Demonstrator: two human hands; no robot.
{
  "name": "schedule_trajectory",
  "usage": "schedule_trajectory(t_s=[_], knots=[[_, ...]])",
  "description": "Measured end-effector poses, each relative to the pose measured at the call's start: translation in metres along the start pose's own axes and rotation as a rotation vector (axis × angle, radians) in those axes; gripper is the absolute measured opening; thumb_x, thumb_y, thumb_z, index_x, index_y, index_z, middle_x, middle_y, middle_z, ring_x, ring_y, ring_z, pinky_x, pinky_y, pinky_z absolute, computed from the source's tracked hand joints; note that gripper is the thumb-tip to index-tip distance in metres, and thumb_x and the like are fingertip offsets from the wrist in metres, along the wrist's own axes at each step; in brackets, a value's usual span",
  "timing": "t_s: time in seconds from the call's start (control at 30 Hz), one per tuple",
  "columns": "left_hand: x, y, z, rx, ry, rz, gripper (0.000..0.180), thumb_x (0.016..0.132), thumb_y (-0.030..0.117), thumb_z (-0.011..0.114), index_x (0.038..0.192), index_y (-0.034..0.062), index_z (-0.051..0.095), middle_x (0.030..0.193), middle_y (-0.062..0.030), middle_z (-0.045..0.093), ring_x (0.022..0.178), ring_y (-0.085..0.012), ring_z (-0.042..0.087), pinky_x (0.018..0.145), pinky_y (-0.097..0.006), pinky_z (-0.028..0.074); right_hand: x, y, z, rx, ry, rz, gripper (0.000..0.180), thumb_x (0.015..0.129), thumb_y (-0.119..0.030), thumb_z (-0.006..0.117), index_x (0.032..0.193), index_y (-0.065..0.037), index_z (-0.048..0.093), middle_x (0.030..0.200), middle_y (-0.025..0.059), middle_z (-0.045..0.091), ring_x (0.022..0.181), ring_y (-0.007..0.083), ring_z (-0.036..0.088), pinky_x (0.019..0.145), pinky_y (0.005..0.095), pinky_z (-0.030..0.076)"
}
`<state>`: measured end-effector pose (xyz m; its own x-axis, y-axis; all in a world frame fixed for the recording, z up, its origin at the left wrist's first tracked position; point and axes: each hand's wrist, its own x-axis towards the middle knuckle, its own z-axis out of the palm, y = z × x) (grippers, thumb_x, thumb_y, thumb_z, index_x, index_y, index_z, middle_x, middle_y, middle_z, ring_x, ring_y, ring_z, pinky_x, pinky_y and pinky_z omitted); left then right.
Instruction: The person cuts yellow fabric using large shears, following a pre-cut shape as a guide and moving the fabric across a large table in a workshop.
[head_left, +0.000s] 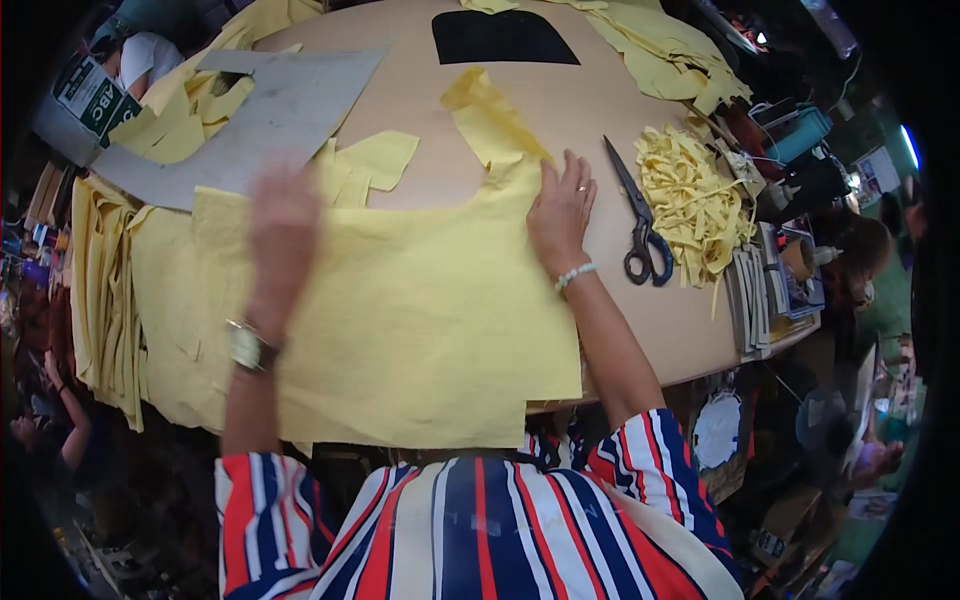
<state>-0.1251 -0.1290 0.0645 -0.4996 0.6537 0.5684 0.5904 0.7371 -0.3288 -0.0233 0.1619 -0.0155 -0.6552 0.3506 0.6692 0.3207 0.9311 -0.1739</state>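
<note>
Surface [420, 95]: pale wooden top, rounded by the lens, carrying everything below.
Yellow cloth [420, 320]: large flat sheet at the near edge of the surface, its front hem hanging over toward the person; a narrow tongue of it runs up toward the middle.
Grey template [260, 115]: thin grey sheet with a notch, lying at upper left, partly over yellow offcuts.
Cloth stack [100, 290]: folded yellow layers draped over the left edge.
Black patch [505, 38]: dark piece lying flat at the far side.
Strip pile [690, 200]: tangled heap of narrow yellow trimmings, right side, just beside the scissors.
Scissors [640, 225]: black handles toward the person, blades shut, lying right of the right hand.
Left hand [283, 235]: blurred, over the cloth's upper left part; wristwatch on the wrist; fingers' state cannot be told.
Right hand [562, 210]: palm down on the cloth's upper right corner, fingers spread flat, bead bracelet on the wrist.
</note>
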Motion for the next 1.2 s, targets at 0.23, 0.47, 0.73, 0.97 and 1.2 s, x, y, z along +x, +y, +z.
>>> schedule_trajectory(t_s=[0.23,0.47,0.73,0.97,1.2], knots=[[-0.042,0.165,-0.021,-0.829,-0.423,0.287,0.071,0.084,0.047,0.051,0.132,-0.0017,0.036,0.14,-0.0195,0.031,0.131,-0.0367,0.025,0.104,-0.052,0.022,-0.023,-0.008,-0.022,0.422,-0.447,-0.22,0.037,0.085,-0.015,0.047,0.119,0.0,0.049,0.126,0.0183,0.045,0.119,0.0334,0.041,0.102,0.0468,0.029],[-0.04,0.165,-0.025,-0.826,-0.529,0.283,0.07,0.086,0.05,0.045,0.137,0.0032,0.03,0.144,-0.0189,0.023,0.133,-0.0384,0.019,0.104,-0.057,0.017,0.071,0.01,0.069,0.213,-0.531,-0.182,0.05,0.092,-0.035,0.036,0.131,-0.004,0.038,0.139,0.015,0.035,0.129,0.0296,0.031,0.106,0.0439,0.024],[-0.02,0.178,-0.028,-0.789,-0.502,0.299,0.072,0.084,0.053,0.044,0.137,0.0055,0.03,0.145,-0.0178,0.022,0.134,-0.0382,0.017,0.102,-0.062,0.014,0.168,0.038,0.133,0.143,-0.669,-0.181,0.053,0.092,-0.039,0.035,0.133,-0.005,0.036,0.141,0.0128,0.033,0.13,0.029,0.03,0.105,0.0438,0.027],[-0.022,0.198,-0.017,-0.821,-0.528,0.4,0.072,0.082,0.052,0.048,0.133,0.0024,0.037,0.142,-0.0181,0.028,0.132,-0.0353,0.022,0.102,-0.059,0.019,0.121,0.073,0.026,0.7,-0.353,-0.071,0.037,0.088,-0.028,0.051,0.111,0.001,0.055,0.11,0.0166,0.058,0.1,0.0329,0.056,0.088,0.0352,0.043],[-0.053,0.185,-0.063,-0.953,-0.551,0.505,0.058,0.079,0.042,0.058,0.118,-0.0003,0.05,0.131,-0.0179,0.042,0.125,-0.033,0.036,0.099,-0.052,0.03,-0.031,0.09,-0.121,0.04,-0.366,0.166,0.026,0.076,-0.008,0.059,0.101,0.001,0.057,0.093,0.0161,0.056,0.088,0.0331,0.056,0.077,0.0405,0.045]])
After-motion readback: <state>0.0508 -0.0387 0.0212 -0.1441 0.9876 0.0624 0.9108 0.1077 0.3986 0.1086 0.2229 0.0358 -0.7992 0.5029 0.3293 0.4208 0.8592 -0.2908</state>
